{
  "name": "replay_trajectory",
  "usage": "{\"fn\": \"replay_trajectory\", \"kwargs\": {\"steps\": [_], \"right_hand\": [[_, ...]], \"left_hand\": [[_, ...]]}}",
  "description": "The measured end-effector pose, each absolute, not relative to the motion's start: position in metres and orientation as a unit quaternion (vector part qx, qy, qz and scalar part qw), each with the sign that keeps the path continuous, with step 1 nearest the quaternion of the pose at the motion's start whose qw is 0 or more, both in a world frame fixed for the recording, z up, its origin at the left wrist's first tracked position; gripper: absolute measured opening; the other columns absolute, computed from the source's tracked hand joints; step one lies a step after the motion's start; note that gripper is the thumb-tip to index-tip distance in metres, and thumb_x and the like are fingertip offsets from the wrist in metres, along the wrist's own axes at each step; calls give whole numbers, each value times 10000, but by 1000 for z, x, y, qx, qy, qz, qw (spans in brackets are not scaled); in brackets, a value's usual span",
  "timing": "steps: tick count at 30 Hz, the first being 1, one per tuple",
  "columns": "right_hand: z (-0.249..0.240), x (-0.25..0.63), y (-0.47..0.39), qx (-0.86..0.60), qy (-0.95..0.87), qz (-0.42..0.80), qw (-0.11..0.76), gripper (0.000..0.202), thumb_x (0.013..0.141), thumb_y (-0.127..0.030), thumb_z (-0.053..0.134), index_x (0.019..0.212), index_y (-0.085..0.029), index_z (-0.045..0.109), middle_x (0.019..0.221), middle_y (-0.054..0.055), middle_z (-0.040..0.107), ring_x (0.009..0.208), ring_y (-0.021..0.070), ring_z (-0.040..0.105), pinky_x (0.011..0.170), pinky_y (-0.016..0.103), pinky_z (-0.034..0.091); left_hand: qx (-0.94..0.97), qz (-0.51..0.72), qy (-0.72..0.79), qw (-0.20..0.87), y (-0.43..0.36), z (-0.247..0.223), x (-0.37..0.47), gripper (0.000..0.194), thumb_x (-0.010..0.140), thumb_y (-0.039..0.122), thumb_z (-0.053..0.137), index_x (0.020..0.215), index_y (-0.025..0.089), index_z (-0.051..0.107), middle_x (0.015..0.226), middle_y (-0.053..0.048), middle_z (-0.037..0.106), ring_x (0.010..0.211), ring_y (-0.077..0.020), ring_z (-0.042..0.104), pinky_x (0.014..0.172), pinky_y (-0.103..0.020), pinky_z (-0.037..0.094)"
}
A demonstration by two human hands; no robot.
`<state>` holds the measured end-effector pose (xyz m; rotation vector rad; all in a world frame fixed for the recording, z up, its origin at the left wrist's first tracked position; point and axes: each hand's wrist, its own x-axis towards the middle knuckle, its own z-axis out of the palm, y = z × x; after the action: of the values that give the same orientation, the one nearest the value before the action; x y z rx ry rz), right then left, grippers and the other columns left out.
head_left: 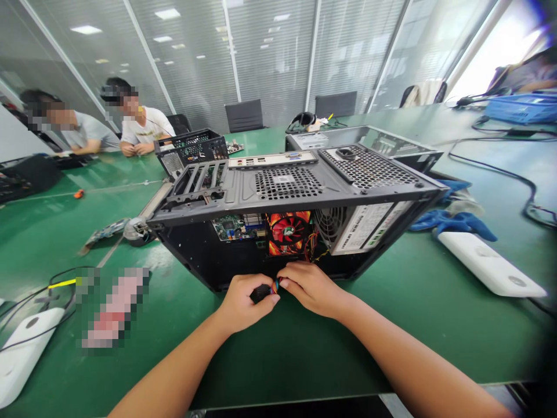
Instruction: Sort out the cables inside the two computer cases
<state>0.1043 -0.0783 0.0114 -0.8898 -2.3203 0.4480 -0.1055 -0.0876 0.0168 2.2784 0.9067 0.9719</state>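
A black computer case point(235, 203) lies on the green table with its open side facing me. My left hand point(246, 302) and my right hand point(311, 287) meet just in front of that opening. Both are closed on a bundle of coloured cables point(275, 287); a dark part of it shows inside the curl of my left fingers. Within the case I see a red CPU fan point(289, 231), part of a motherboard point(235, 228) and a power supply point(365, 227) with a white label. The cable ends are hidden by my fingers.
White power strips point(491, 264) lie at right and left. Blue gloves point(456, 223) sit beside the case. Another case point(191, 150) stands behind, near two people point(141, 125). A blue basket point(522, 108) and a black cable point(500, 165) occupy the right side.
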Motion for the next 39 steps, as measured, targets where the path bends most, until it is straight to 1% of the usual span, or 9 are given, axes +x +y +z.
{"fn": "replay_trajectory", "kwargs": {"steps": [5, 9, 12, 15, 18, 23, 27, 35, 39], "right_hand": [[12, 104, -77, -344, -872, 168, 304, 278, 989, -268, 399, 860, -166, 623, 747, 43, 635, 670, 153, 579, 638, 274, 415], [12, 104, -77, -344, -870, 174, 307, 286, 992, -270, 394, 826, -173, 606, 722, 29, 624, 649, 143, 568, 626, 265, 402], [10, 103, -77, -339, -873, 161, 312, 267, 989, -270, 401, 849, -173, 606, 735, 36, 631, 653, 149, 572, 628, 272, 407], [7, 103, -78, -335, -875, 142, 318, 211, 977, -257, 423, 941, -169, 611, 800, 56, 660, 708, 171, 597, 675, 297, 435], [5, 103, -80, -331, -874, 141, 328, 183, 959, -245, 457, 1050, -163, 593, 889, 73, 683, 798, 191, 619, 752, 325, 459], [5, 103, -79, -332, -882, 129, 310, 201, 970, -250, 433, 974, -165, 615, 826, 64, 661, 747, 182, 597, 715, 315, 449], [8, 103, -78, -340, -881, 137, 300, 243, 981, -265, 413, 907, -169, 624, 755, 45, 639, 680, 163, 576, 655, 290, 414], [10, 103, -79, -364, -868, 173, 291, 308, 995, -292, 384, 797, -182, 592, 700, 23, 618, 641, 141, 558, 619, 265, 377], [10, 103, -79, -357, -865, 184, 301, 301, 997, -290, 388, 806, -182, 593, 711, 23, 622, 651, 140, 565, 630, 264, 389]], "left_hand": [[870, 371, 318, 67, -86, 4, -106, 70, 850, 233, 624, 838, 165, 637, 636, 10, 633, 527, -101, 544, 562, -227, 417], [879, 362, 310, -5, -85, 2, -106, 71, 859, 222, 612, 817, 165, 625, 609, 7, 616, 508, -112, 527, 553, -248, 404], [875, 372, 308, 26, -87, 5, -106, 45, 836, 209, 620, 836, 164, 619, 640, 3, 638, 525, -110, 547, 569, -243, 423], [860, 376, 315, 142, -89, 11, -106, 37, 815, 197, 615, 827, 162, 612, 664, 5, 652, 548, -97, 567, 575, -214, 442], [838, 362, 332, 237, -89, 17, -106, 53, 807, 202, 607, 777, 158, 613, 632, 15, 629, 528, -81, 539, 551, -193, 431], [832, 348, 326, 285, -86, 19, -107, 79, 809, 226, 623, 782, 152, 630, 641, 14, 625, 546, -77, 523, 567, -194, 424], [838, 365, 319, 252, -86, 16, -106, 64, 809, 218, 641, 797, 155, 630, 661, 13, 650, 555, -79, 554, 575, -191, 436], [873, 364, 320, 48, -86, 5, -105, 105, 860, 265, 624, 814, 171, 630, 631, 13, 638, 524, -105, 555, 567, -235, 424], [879, 361, 311, 8, -86, 4, -105, 94, 861, 249, 617, 815, 168, 622, 622, 8, 630, 519, -111, 539, 563, -249, 405]]}}
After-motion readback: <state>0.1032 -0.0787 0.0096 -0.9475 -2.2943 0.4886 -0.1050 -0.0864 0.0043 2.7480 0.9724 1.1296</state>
